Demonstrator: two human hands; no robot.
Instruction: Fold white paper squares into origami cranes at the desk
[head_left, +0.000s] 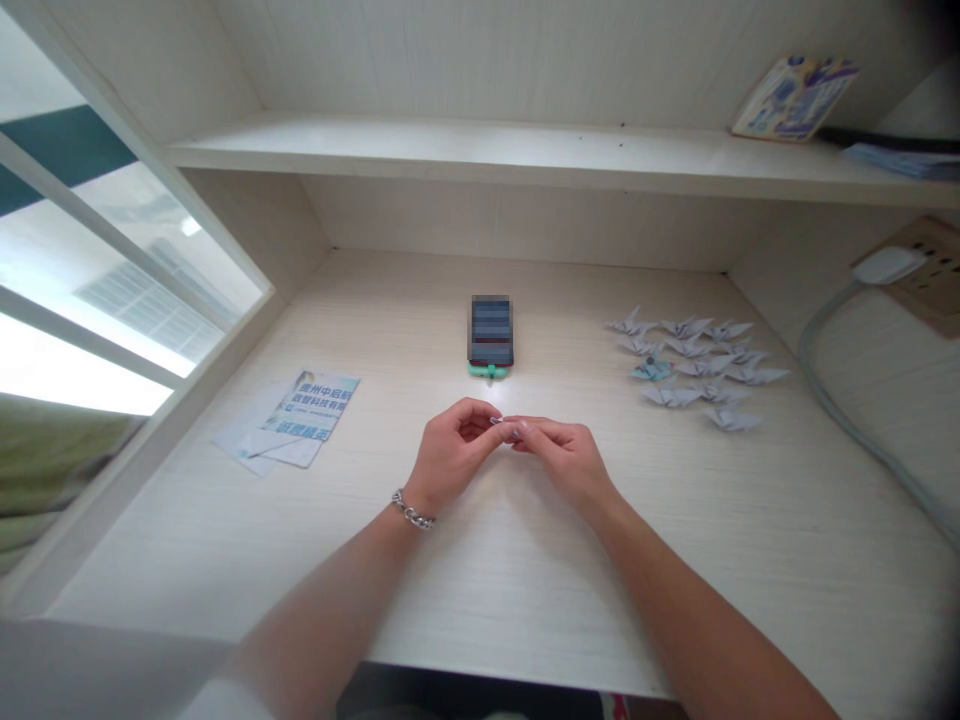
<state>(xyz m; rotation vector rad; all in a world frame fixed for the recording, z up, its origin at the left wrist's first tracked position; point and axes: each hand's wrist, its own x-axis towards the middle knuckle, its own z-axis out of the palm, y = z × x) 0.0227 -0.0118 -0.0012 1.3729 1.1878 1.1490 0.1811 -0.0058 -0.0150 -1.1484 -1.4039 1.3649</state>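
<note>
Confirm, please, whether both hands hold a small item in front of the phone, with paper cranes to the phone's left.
Left is wrong: the head view shows the paper cranes right of the phone. The left hand and right hand do hold a small item in front of it.

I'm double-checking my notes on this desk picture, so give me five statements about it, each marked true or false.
1. The left hand and right hand meet at a small pale piece. True.
2. A bracelet circles the right wrist. False: the bracelet is on the left.
3. The phone lies beyond the hands. True.
4. The paper birds are left of the phone. False: the paper birds are to its right.
5. One blue bird sits among pale ones. True.
</note>
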